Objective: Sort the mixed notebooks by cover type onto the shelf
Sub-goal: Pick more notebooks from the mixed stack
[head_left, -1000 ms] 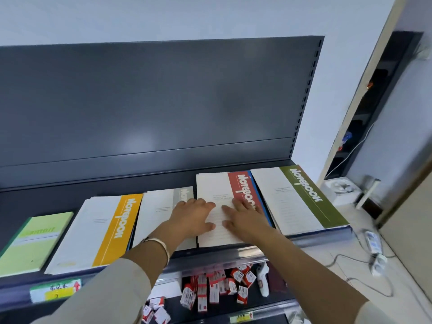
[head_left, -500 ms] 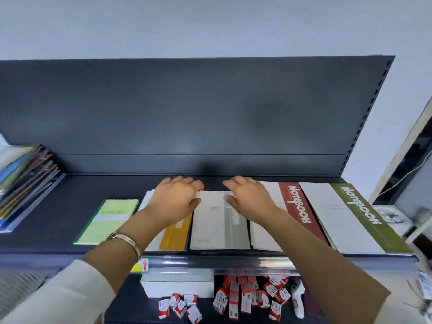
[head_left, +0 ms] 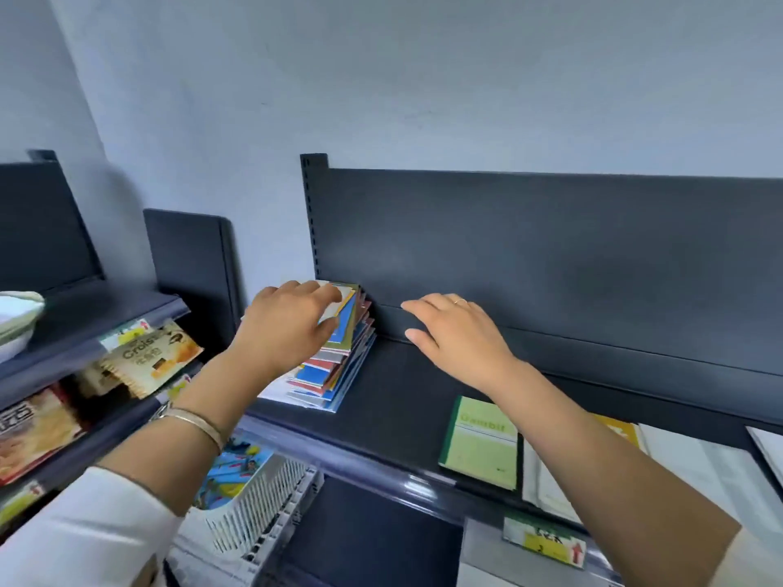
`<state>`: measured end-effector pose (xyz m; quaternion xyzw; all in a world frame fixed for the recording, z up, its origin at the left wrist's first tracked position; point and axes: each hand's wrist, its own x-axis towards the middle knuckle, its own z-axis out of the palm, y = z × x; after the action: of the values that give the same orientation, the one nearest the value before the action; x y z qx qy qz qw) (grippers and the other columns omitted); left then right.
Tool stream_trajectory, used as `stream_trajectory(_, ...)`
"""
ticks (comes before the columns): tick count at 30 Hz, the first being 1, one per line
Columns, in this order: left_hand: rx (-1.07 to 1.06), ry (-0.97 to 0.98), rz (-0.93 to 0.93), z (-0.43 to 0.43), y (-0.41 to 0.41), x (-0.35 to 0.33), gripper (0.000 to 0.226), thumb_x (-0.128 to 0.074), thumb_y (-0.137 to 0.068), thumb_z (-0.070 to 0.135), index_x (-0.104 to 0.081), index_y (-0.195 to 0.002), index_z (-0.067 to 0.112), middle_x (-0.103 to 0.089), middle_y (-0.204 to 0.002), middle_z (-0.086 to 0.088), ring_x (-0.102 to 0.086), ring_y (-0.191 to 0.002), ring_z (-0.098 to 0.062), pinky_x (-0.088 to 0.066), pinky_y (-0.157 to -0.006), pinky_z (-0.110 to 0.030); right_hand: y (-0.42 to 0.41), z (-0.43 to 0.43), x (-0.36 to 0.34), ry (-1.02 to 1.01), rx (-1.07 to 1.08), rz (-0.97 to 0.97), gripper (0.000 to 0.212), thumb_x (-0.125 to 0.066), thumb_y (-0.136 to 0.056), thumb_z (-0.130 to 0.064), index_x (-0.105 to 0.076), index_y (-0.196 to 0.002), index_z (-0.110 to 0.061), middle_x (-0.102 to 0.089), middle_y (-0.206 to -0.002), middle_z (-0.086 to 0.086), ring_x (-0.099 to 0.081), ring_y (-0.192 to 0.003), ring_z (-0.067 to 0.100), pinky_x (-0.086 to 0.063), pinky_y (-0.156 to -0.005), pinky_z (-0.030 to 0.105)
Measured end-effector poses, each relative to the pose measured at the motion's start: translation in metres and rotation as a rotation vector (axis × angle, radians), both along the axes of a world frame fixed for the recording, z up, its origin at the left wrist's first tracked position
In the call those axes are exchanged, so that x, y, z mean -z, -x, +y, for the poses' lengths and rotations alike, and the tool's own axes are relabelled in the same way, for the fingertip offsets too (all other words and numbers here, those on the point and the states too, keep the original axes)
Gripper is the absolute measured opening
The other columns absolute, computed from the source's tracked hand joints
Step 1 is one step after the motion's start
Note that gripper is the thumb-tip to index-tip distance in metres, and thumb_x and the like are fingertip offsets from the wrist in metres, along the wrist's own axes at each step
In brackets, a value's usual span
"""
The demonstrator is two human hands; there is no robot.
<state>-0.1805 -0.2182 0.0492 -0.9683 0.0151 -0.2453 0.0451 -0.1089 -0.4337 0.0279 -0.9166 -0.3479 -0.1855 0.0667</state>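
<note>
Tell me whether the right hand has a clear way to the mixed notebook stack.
Probably yes. The right hand hovers open beside the stack, only bare shelf between them. The left hand grips the stack's top, leaving its right edge free.

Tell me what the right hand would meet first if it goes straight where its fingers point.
The right hand would probably meet the notebook stack gripped by the left hand; depth is unclear.

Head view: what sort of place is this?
Probably a small shop: a dark display shelf with a price tag on its front rail, packaged snacks on the neighbouring rack, notebooks stacked for sorting.
</note>
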Motion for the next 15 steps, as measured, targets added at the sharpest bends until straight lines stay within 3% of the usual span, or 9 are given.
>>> stream_trajectory(7, -0.102, 0.023, -0.062, 0.104, -0.006, 0.007, 0.035, -0.047, -0.093, 0.035, -0.052, -0.126, 0.025, -0.064, -0.112, 0.004, -0.057, -0.107, -0.023, -0.044, -0.085, -0.035, -0.033, 0.103, -0.002, 0.023, -0.089, -0.009, 0.043, -0.038, -0.099, -0.038, -0.04, -0.141, -0.025, -0.048, -0.137, -0.004, -0.043, -0.126, 0.021, -0.037, -0.1, 0.036)
stream_trajectory(15, -0.094, 0.023, -0.064, 0.165, -0.078, 0.024, 0.034, -0.049, -0.092, 0.034, -0.056, -0.124, 0.024, -0.065, -0.108, 0.002, -0.058, -0.101, -0.024, -0.043, -0.081, -0.034, -0.102, 0.177, 0.01, -0.007, -0.164, 0.003, 0.045, -0.039, -0.099, -0.036, -0.037, -0.143, -0.026, -0.048, -0.138, -0.003, -0.044, -0.125, 0.02, -0.037, -0.1, 0.034)
